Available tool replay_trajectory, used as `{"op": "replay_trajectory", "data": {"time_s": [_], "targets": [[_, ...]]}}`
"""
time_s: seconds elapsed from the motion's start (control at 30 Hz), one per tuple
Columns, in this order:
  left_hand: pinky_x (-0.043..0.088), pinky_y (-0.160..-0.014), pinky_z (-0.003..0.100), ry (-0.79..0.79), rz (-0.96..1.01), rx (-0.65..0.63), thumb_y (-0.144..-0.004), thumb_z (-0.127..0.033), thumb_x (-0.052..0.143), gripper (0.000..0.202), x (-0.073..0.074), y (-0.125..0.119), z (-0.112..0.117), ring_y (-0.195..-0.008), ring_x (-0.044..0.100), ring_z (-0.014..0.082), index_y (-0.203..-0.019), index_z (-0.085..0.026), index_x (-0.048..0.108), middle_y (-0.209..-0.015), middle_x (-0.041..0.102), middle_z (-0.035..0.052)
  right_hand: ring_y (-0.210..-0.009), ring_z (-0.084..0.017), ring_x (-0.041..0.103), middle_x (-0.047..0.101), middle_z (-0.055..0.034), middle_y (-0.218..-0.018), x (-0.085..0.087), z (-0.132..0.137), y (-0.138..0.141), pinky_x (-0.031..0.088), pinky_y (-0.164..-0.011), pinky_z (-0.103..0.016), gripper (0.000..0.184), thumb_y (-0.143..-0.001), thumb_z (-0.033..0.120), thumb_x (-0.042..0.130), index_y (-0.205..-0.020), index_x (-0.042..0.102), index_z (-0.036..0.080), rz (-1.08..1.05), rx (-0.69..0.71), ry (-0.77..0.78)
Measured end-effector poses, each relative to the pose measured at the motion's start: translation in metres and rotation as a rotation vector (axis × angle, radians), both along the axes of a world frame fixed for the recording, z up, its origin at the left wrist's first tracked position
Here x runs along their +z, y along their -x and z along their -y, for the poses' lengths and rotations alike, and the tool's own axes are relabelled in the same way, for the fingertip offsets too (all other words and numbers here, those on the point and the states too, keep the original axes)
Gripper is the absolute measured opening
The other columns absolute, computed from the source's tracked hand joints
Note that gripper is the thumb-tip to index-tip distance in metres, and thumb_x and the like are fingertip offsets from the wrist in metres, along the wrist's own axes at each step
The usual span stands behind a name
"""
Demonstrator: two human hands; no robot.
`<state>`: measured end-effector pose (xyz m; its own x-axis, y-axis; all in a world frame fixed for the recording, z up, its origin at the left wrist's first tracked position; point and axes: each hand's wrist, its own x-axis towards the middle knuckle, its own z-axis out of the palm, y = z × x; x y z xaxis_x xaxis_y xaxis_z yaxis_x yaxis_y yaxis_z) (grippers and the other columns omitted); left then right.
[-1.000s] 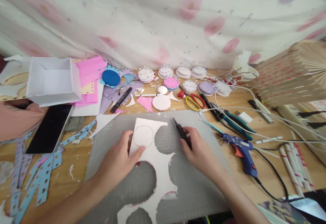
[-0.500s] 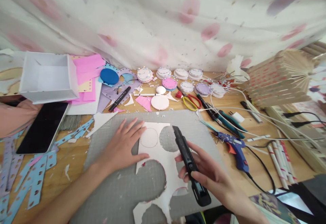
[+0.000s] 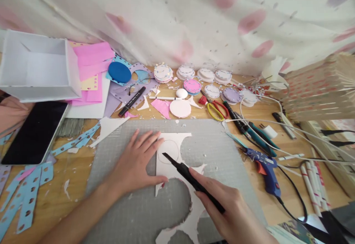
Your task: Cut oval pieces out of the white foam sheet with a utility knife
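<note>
My left hand (image 3: 138, 162) lies with its fingers spread, pressing on the left edge of a white foam sheet (image 3: 169, 170). The sheet has a drawn circle near its top and several round cut-outs with rough edges below and beside it. It rests on a grey cutting mat (image 3: 122, 214). In my right hand (image 3: 227, 203) is a black utility knife (image 3: 194, 181), blade out. The blade's tip hovers over or touches the drawn circle; I cannot tell which.
Behind the mat are decorated discs (image 3: 192, 86), scissors (image 3: 213, 110) and a black marker (image 3: 132, 102). On the right lie a blue glue gun (image 3: 264, 170), pliers (image 3: 262, 140) and cables. To the left are a white box (image 3: 41, 92), a phone (image 3: 34, 133) and blue paper strips (image 3: 33, 199).
The knife has swung from upright beside the sheet to slanting left, its tip now at the drawn circle. My left hand stays on the sheet; the view has shifted slightly.
</note>
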<state>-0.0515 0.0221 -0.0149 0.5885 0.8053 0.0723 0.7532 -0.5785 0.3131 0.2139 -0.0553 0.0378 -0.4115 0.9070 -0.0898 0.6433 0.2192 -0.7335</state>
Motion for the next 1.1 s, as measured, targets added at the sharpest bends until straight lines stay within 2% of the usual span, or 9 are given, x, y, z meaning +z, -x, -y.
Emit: {"op": "replay_trajectory", "data": {"time_s": [0.27, 0.5, 0.7, 0.87, 1.1], "targets": [[0.008, -0.118, 0.057, 0.041, -0.027, -0.003, -0.075, -0.08, 0.047, 0.098, 0.001, 0.0, -0.001, -0.142, 0.028, 0.0348, -0.149, -0.018, 0.033, -0.156, 0.034, 0.0098, -0.091, -0.017, 0.073, 0.072, -0.0072, -0.112, 0.012, -0.007, 0.003, 0.06, -0.079, -0.023, 0.055, -0.095, 0.011, 0.04, -0.148, 0.037, 0.024, 0.123, 0.179, -0.003], [0.004, -0.119, 0.054, 0.034, -0.03, -0.014, -0.076, -0.077, 0.05, 0.097, 0.0, 0.0, -0.001, -0.143, 0.027, 0.0339, -0.15, -0.016, 0.032, -0.157, 0.032, 0.0093, -0.094, -0.019, 0.073, 0.07, -0.0073, -0.119, 0.01, -0.007, -0.004, 0.062, -0.078, -0.026, 0.059, -0.094, 0.009, 0.038, -0.15, 0.032, 0.025, 0.194, 0.222, -0.017], [0.002, -0.118, 0.056, 0.031, -0.002, -0.028, -0.068, -0.084, 0.049, 0.111, -0.001, -0.002, 0.0, -0.142, 0.026, 0.0377, -0.15, -0.013, 0.03, -0.157, 0.032, 0.0133, -0.089, -0.022, 0.075, 0.07, -0.0083, -0.12, 0.021, -0.016, -0.005, 0.064, -0.072, -0.029, 0.063, -0.088, 0.006, 0.037, -0.149, 0.037, 0.023, 0.287, 0.297, -0.084], [0.002, -0.119, 0.054, 0.047, 0.013, -0.005, -0.07, -0.076, 0.055, 0.105, -0.001, -0.003, 0.002, -0.144, 0.025, 0.0363, -0.15, -0.013, 0.03, -0.157, 0.031, 0.012, -0.086, -0.022, 0.075, 0.071, -0.0087, -0.118, 0.03, -0.026, -0.006, 0.065, -0.068, -0.029, 0.063, -0.087, 0.005, 0.038, -0.148, 0.039, 0.022, 0.326, 0.346, -0.088], [0.005, -0.119, 0.056, 0.043, 0.033, -0.001, -0.069, -0.069, 0.062, 0.103, -0.001, -0.005, 0.003, -0.143, 0.026, 0.0383, -0.15, -0.013, 0.031, -0.157, 0.032, 0.0136, -0.087, -0.023, 0.075, 0.069, -0.0085, -0.121, 0.029, -0.029, -0.01, 0.065, -0.072, -0.03, 0.064, -0.088, 0.006, 0.039, -0.15, 0.035, 0.024, 0.308, 0.364, -0.039]]}}
